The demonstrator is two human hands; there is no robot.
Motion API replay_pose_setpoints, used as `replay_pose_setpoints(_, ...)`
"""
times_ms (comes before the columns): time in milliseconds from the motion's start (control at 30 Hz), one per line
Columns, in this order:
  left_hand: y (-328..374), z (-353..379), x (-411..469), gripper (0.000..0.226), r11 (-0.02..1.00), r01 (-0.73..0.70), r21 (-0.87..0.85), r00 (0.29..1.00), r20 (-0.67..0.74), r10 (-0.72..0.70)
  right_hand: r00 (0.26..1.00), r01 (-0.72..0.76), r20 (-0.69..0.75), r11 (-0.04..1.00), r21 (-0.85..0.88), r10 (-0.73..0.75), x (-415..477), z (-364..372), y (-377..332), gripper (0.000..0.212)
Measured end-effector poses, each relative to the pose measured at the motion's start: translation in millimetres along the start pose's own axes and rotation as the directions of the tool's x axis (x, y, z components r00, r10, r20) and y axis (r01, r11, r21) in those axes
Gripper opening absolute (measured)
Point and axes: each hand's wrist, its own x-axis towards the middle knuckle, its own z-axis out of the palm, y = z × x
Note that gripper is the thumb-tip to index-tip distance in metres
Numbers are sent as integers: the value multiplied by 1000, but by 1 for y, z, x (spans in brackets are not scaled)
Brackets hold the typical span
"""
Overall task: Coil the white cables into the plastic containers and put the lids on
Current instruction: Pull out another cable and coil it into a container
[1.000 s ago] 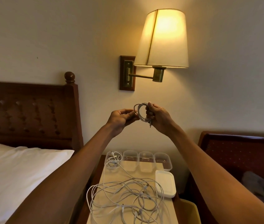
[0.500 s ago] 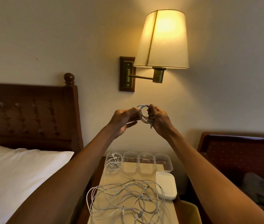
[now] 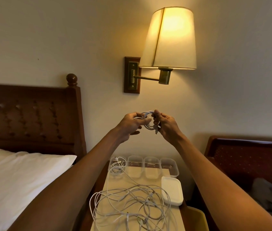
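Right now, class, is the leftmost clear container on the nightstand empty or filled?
Filled: a white cable lies coiled inside the leftmost container, with one strand trailing out over its near rim.

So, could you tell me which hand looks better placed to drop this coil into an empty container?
Probably the right: the right hand grips the coil with curled fingers, the left hand only pinches its edge, and the empty containers lie below the right hand.

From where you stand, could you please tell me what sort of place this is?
Probably a hotel bedroom: a dark wooden tufted headboard, a lit brass wall lamp with a cream shade, and a second wooden headboard at right.
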Motion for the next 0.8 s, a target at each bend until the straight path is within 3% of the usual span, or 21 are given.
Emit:
replay_pose_setpoints(233, -1, -3, 2, 36, 991, -29, 132, 999, 19, 27, 999, -19, -30, 999, -29, 18, -1, 5, 6, 32)
replay_pose_setpoints(400, -3, -7, -2, 44, 979, 6, 206, 989, 142, -35, 998, -6, -68, 996, -87, 0, 0, 6, 2, 33)
replay_pose_setpoints(500, -4, -11, -4, 44, 948, -58, 314, 974, 226, -15, 997, -1, -74, 994, -110, -8, 0, 3, -1, 33)
replay_pose_setpoints(633, -4, -18, -2, 40, 875, -133, 466, 971, 238, 21, 998, -20, -64, 992, -127, 12, -3, 3, 2, 34)
replay_pose_setpoints(700, -8, -22, -4, 38, 889, -135, 438, 975, 219, 40, 999, -14, -37, 988, -154, 8, -5, 3, 3, 32)
replay_pose_setpoints(800, -17, -23, -10, 34, 958, -106, 265, 979, 197, 54, 1000, -13, -1, 984, -175, 13, -8, 3, 2, 29)
